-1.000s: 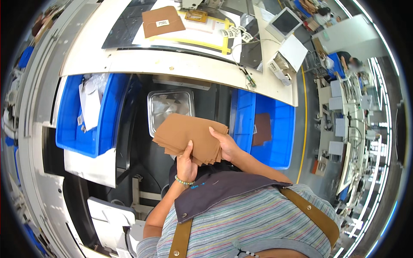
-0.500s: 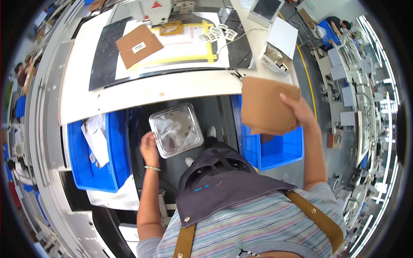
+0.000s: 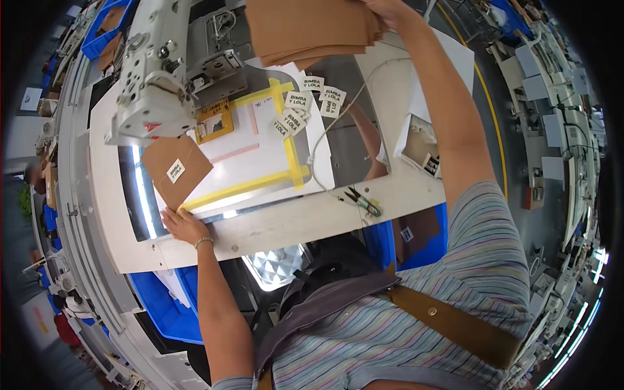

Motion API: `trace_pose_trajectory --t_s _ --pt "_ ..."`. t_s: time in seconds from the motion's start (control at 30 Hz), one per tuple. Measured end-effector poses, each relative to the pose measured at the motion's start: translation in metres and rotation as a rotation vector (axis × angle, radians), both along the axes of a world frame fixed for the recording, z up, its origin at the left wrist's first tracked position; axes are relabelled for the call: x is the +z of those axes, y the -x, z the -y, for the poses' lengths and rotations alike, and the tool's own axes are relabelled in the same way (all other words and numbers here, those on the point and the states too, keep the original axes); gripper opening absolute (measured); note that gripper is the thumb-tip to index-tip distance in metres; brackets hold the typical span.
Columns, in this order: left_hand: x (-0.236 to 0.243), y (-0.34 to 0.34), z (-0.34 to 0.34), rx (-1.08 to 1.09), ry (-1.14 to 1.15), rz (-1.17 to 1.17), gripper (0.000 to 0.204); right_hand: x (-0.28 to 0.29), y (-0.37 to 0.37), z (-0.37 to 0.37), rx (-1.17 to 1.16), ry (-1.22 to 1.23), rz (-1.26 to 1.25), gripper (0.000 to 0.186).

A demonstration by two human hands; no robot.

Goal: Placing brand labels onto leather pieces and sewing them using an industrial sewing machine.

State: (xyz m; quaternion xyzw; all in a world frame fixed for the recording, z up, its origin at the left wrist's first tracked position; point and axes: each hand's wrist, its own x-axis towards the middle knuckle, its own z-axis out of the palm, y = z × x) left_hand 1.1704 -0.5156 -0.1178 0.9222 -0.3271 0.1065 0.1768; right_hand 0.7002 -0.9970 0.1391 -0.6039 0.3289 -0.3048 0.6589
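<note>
My right hand [image 3: 389, 12] grips a stack of brown panels [image 3: 312, 31] by its right edge, raised over the far part of the table. Only part of that hand shows at the upper edge. My left hand [image 3: 185, 226] lies with fingers outstretched at the table's front edge, its fingertips at the near corner of a single brown panel [image 3: 170, 188]. This panel carries a small white printed label [image 3: 175, 171]. Several loose white labels [image 3: 298, 101] lie below the stack, by the yellow tape frame [image 3: 244, 185] on the white sheet.
A white sewing machine head [image 3: 156, 84] stands at the back left, beside a yellow-framed template [image 3: 214, 121]. Green-handled snips [image 3: 364, 203] lie near the front edge. A white box [image 3: 416, 146] sits at right. Blue bins [image 3: 170, 305] and a clear container [image 3: 273, 268] are below the table.
My right hand has carried the brown stack from above the right bin to over the back of the table. My left hand has gone from the clear container to the single panel's corner.
</note>
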Motion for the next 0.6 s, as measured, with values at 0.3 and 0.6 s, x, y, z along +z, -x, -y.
trace_pose_trajectory --t_s 0.3,0.6 --pt "0.006 0.007 -0.012 -0.002 0.070 -0.042 0.064 -0.161 0.009 0.089 0.206 -0.388 -0.425 0.063" --pt "0.007 0.011 -0.017 -0.018 0.068 -0.058 0.064 -0.144 0.038 0.021 0.250 -0.468 -0.420 0.063"
